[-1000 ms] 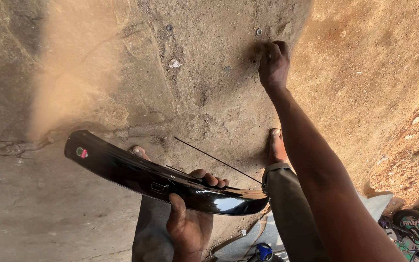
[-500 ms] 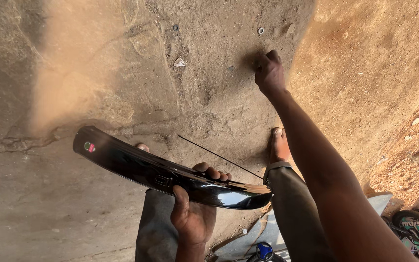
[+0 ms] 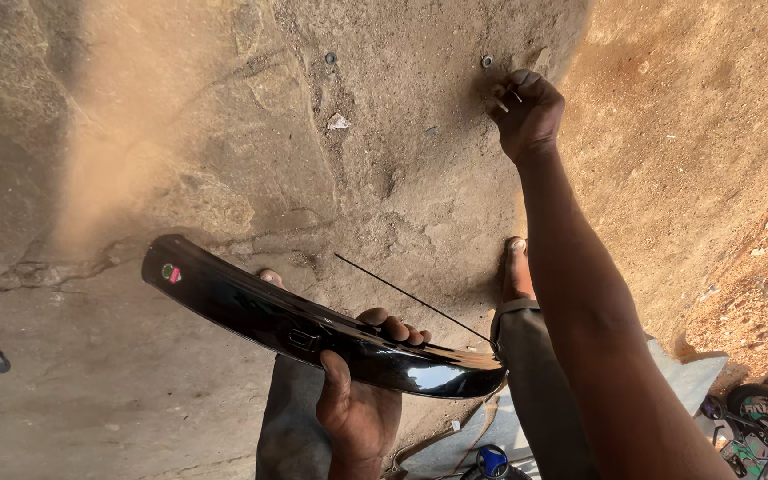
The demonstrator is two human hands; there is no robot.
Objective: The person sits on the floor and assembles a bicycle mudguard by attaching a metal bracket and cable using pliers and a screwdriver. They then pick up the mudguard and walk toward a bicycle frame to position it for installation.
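What the right hand (image 3: pixel 526 111) pinches against the floor (image 3: pixel 224 133) is too small to name, perhaps a thin nail, while below the left hand's (image 3: pixel 357 404) grip on the black fender (image 3: pixel 251 307) the wrist is cut off by the bottom edge.

Daylight, warm and strong. Sunlit band of ground (image 3: pixel 108 178) upper left is bright tan and nearly washed out; a second lit zone at far right glows orange-brown. Middle of frame sits in soft shade, edges of that shadow diffuse. Glossy black curved panel (image 3: pixel 313 333) shows a pale specular patch near its right tip and faint reflections along its upper face. Right hand (image 3: pixel 526 111) and forearm are dark against the ground, detail in the skin low. Focus sharp at centre: cracks and grit read cleanly. Wide-angle stretch at the edges; lower right corner items slightly smeared. No motion blur noted.
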